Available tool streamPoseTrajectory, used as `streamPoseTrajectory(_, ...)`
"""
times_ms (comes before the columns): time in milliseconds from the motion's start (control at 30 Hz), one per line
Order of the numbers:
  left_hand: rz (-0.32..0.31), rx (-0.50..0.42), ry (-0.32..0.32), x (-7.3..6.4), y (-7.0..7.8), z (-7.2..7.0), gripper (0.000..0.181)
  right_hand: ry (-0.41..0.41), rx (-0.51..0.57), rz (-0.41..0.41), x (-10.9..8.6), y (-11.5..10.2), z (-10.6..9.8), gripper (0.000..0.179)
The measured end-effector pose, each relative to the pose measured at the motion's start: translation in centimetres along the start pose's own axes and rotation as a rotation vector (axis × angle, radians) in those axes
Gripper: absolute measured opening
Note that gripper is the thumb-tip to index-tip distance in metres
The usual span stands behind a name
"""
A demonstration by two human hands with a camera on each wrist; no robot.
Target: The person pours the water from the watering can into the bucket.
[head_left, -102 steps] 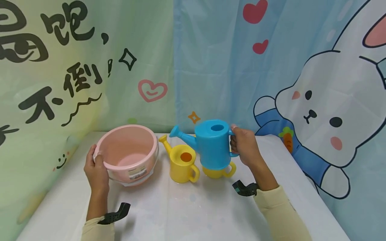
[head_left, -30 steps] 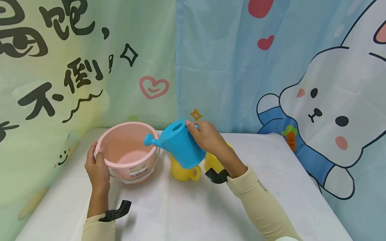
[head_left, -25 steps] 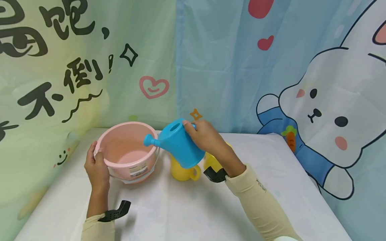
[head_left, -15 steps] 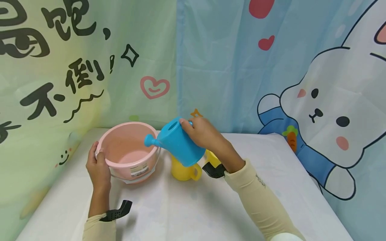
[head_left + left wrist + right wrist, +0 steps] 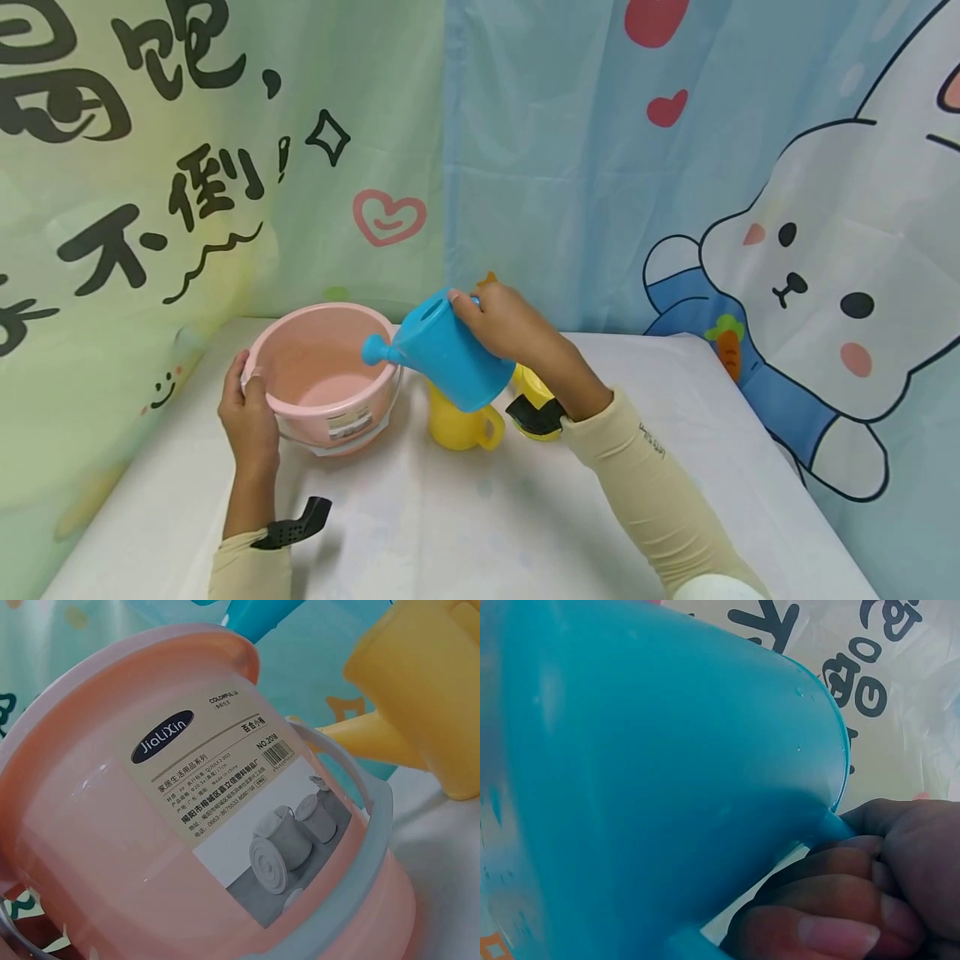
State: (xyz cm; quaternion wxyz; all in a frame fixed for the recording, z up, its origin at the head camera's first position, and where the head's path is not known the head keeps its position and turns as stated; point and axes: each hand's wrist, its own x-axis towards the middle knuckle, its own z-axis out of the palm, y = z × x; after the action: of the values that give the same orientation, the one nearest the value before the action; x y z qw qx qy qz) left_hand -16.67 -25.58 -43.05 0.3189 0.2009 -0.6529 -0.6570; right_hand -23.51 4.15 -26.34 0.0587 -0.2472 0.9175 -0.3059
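Observation:
A pink bucket (image 5: 300, 354) stands on the left of the table, its paper label (image 5: 232, 795) large in the left wrist view. My left hand (image 5: 251, 421) grips its left rim, thumb on top. My right hand (image 5: 517, 325) holds a blue watering can (image 5: 450, 358) by its handle, fingers curled round it in the right wrist view. The can tips leftward, its spout reaching over the bucket's right rim. Water drops dot the can's wall (image 5: 705, 735). Below it is a yellow watering can (image 5: 453, 425), partly hidden.
Behind my right wrist a second yellow watering can (image 5: 534, 392) is mostly covered. A white cloth (image 5: 480, 525) covers the table. A printed curtain (image 5: 517, 167) with a rabbit and lettering hangs at the back edge. Black wrist straps (image 5: 296, 527) sit on both forearms.
Since the oldest frame, my right hand has carried the blue can left and tipped it from upright toward the bucket. Over the last second it shifts only slightly. My left hand keeps its grip.

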Motion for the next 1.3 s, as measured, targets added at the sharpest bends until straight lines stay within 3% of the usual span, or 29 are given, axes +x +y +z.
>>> streamPoseTrajectory(833,0.018,0.017,-0.006,-0.06,0.02,0.01,0.047,-0.026,-0.036,0.033,0.19,-0.66,-0.23,0.048)
streamPoseTrajectory(1300,0.014,0.032,-0.013,-0.03,-0.16,-0.02,0.047,-0.028,-0.057,0.012,0.23,-1.00,-0.34,0.048)
